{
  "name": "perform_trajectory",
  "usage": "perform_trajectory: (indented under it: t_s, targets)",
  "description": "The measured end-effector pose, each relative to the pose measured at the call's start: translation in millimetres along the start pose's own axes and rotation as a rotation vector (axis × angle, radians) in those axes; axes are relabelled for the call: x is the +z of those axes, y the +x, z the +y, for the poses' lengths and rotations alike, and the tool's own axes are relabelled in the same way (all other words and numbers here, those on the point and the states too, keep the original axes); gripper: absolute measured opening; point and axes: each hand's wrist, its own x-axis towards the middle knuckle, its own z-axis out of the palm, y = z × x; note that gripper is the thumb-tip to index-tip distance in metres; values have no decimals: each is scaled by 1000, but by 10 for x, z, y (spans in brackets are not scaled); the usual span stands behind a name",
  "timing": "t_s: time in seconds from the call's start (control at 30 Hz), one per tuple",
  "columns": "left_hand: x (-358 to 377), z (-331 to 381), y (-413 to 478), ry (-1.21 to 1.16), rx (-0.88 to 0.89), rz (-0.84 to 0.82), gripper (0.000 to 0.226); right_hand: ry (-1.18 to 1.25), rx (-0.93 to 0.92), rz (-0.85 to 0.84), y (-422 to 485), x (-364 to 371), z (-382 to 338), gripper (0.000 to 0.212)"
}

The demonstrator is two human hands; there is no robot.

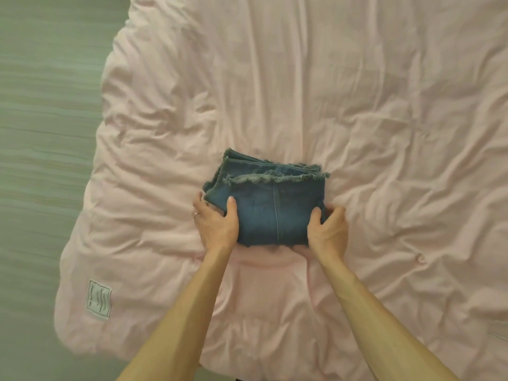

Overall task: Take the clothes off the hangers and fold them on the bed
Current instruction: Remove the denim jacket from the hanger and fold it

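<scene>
Fingers (231,206) of left hand (217,226) and right hand (328,229) are pinching the folded jeans (269,204) between them on the bed (384,119); loose layers beyond are looking ready to slide apart if lifted unevenly.

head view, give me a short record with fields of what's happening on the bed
item: folded blue denim garment, frayed hems
place: over the middle of the wrinkled pink quilt
left hand: grips its left edge, thumb on top
right hand: grips its right edge, thumb on top
ring: on a left-hand finger
label: white patch, quilt's near left corner
</scene>
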Motion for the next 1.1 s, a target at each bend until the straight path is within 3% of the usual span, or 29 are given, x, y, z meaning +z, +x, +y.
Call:
perform_trajectory:
  t_s: [0.07, 0.1, 0.17, 0.23, 0.3, 0.37, 0.57, 0.67, 0.73, 0.8, 0.9, 1.0, 1.1]
  targets:
    - [-47, 108, -32, 214, 381, 189, 72, -62, -257, 163, -2, -18, -105, 43]
    - [-12, 156, -50, 318, 572, 194, 73, -94, -400, 217, -7, -3, -176, 46]
    - [171, 218, -114, 486, 805, 84, 69, -180, -656, 186, -16, 62, -359, 49]
    - [351, 233, -138, 634, 838, -95, 62, -342, -765, -20, 38, 174, -447, 53]
    - [473, 154, -7, 742, 743, -275, 59, -515, -702, -213, 198, 289, -320, 55]
    - [510, 59, 169, 779, 581, -369, 60, -606, -567, -303, 387, 349, -95, 56]
    - [353, 13, 518, 763, 343, -351, 81, -632, -360, -312, 506, 357, -36, 68]
    - [187, 141, 574, 635, 242, -257, 112, -415, -255, -159, 349, 216, -167, 81]
    - [108, 276, 608, 513, 151, -252, 122, -164, -57, -147, 307, 141, -190, 83]
    - [80, 332, 641, 244, 8, -320, 108, -54, 148, -282, 368, 122, -167, 82]
    - [76, 264, 643, -192, -229, -445, 76, 111, 240, -434, 474, 46, -180, 78]
    - [103, 158, 628, -317, -292, -560, 50, 299, 208, -518, 528, 24, -215, 61]
    - [74, 187, 560, -428, -291, -624, 45, 400, 151, -505, 521, 41, -223, 72]
